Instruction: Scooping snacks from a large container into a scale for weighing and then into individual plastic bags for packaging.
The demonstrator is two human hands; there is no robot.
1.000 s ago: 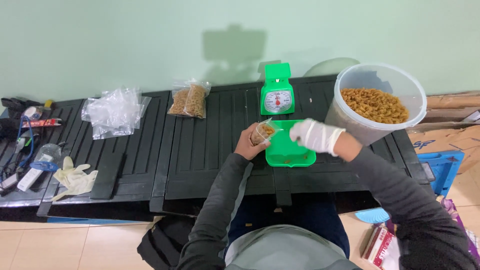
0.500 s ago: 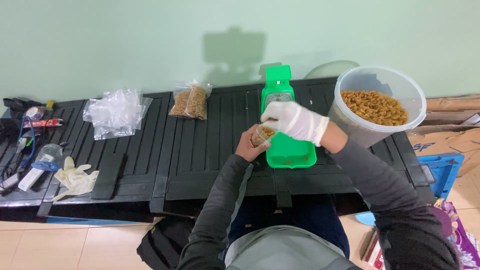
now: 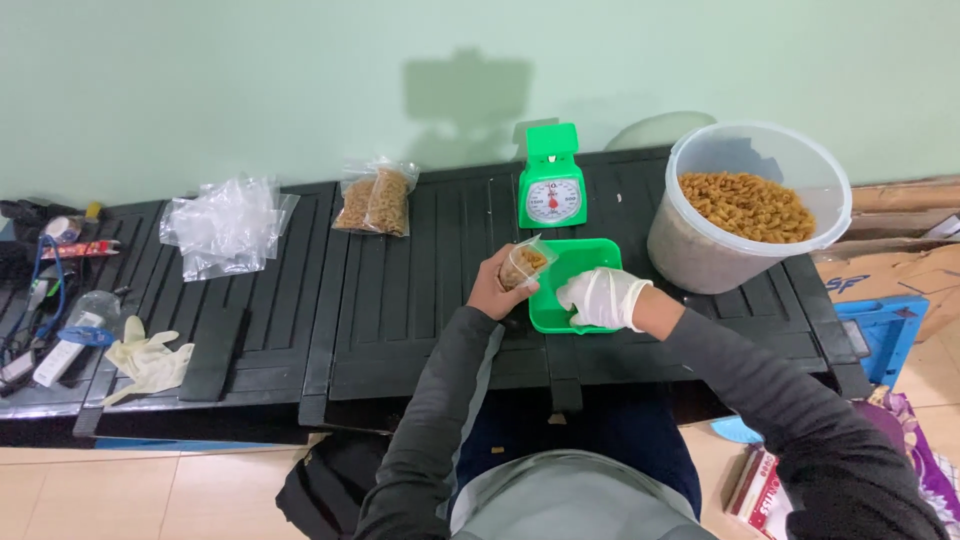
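Observation:
My left hand (image 3: 494,287) is bare and grips a small clear plastic bag (image 3: 524,264) partly filled with brown pasta, held at the left edge of a green tray (image 3: 580,262). My right hand (image 3: 601,298) wears a white glove and rests in the near part of the green tray, fingers curled down onto it. Whether it holds any pasta I cannot tell. A green dial scale (image 3: 552,190) stands just behind the tray. A large translucent tub (image 3: 745,210) of brown pasta sits to the right.
Two filled pasta bags (image 3: 377,200) lie at the back, a pile of empty clear bags (image 3: 227,224) further left. Loose gloves (image 3: 148,357), cables and tools (image 3: 50,290) crowd the left end of the black slatted table (image 3: 400,300). Cardboard boxes (image 3: 900,260) and a blue crate (image 3: 880,335) stand right.
My gloved right hand went from the tray up over the bag's mouth, then came back down into the near part of the green tray. The left hand kept the bag in place.

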